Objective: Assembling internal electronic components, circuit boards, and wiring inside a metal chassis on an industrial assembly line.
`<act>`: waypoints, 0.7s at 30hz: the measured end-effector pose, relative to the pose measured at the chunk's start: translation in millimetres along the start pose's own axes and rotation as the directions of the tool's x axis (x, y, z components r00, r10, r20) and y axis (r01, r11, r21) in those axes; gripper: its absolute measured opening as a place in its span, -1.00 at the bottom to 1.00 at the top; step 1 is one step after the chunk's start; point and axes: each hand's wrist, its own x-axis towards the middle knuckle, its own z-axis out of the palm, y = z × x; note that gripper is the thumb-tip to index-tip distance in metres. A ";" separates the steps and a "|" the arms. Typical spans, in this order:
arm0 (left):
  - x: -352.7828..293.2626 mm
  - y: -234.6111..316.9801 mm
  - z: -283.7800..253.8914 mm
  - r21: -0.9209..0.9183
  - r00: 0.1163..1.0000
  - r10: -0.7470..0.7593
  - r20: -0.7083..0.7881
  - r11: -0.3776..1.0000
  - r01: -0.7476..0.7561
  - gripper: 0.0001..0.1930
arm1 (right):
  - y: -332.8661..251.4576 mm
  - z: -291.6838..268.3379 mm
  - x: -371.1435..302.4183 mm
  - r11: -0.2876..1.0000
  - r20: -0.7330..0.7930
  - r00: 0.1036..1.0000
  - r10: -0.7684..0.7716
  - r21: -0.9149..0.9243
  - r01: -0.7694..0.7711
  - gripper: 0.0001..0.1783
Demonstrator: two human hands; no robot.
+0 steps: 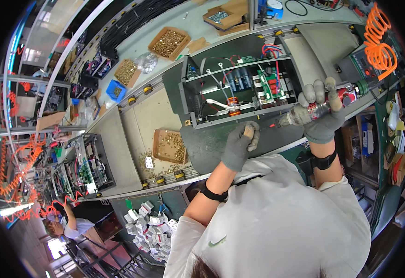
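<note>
My right hand (320,118), in a grey glove, is wrapped round a power screwdriver (297,116) with a red and dark body and a clear, taped-looking front. It lies nearly level, its tip pointing left, just off the near right corner of an open black metal chassis (253,115). Inside the chassis are circuit boards (269,88), dark cylindrical capacitors (239,79), a copper-coloured coil (233,105) and loose cables with ring ends. My left hand (240,146), gloved too, is closed with its fingertips together near the chassis's front edge. Anything inside those fingers is hidden.
A cardboard tray of brass-coloured screws (170,146) sits left of the chassis, with loose screws around it. More screw boxes (169,42) and a blue bin (116,91) line the far side. An orange coiled hose (379,41) hangs right. Another person (68,226) is at lower left.
</note>
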 end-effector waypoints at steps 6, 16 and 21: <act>-11.0 10.8 -6.6 0.061 0.997 0.024 -0.073 0.998 -0.020 -0.66 | 27.5 15.5 2.8 0.997 -0.037 0.998 0.045 -0.060 -0.047 -0.86; -9.6 28.3 5.4 0.429 0.972 -0.023 -0.234 0.895 0.124 -0.70 | 30.5 19.5 -4.4 0.992 0.077 0.996 0.038 -0.124 -0.028 -0.85; -9.5 25.4 15.8 0.240 0.951 0.009 -0.308 0.968 0.068 -0.72 | 28.3 14.4 -6.6 0.996 0.063 0.997 0.042 -0.077 -0.037 -0.90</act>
